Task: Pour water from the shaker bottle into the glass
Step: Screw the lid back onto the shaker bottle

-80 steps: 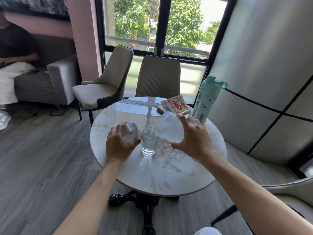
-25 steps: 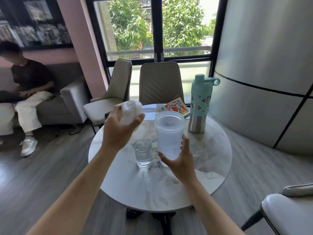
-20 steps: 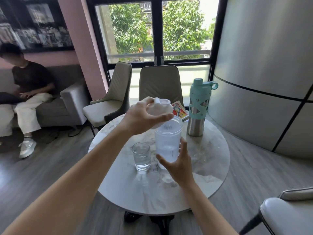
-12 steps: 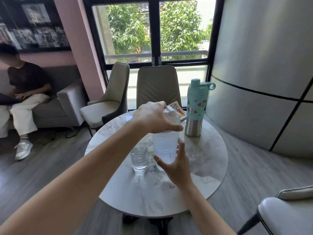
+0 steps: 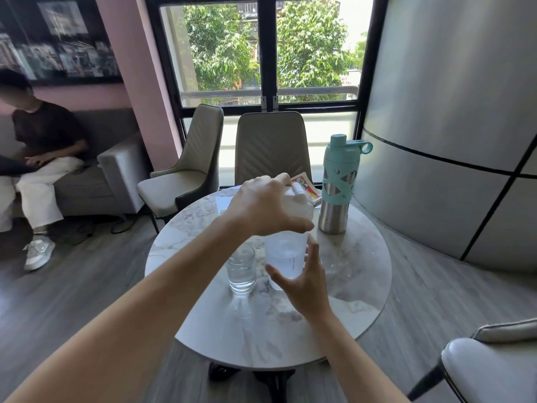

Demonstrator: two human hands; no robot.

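Observation:
A translucent shaker bottle (image 5: 286,258) stands upright on the round marble table (image 5: 357,274), with some water in it. My left hand (image 5: 268,206) is on top of it, shut on the white lid (image 5: 302,206), which sits on the bottle's mouth. My right hand (image 5: 302,279) wraps the bottle's lower body from the near side, thumb and fingers around it. A small clear glass (image 5: 241,268) holding water stands just left of the bottle, touching neither hand.
A steel bottle with a teal cap and sleeve (image 5: 338,186) stands at the table's far right. A colourful book (image 5: 305,186) lies behind the shaker. Two beige chairs (image 5: 270,146) stand beyond the table, another chair (image 5: 491,365) at near right. A person sits on a sofa (image 5: 37,149) at left.
The shaker bottle went from tilted over the glass to upright on the table. My left hand brought the lid from the left over the bottle and set it on the mouth.

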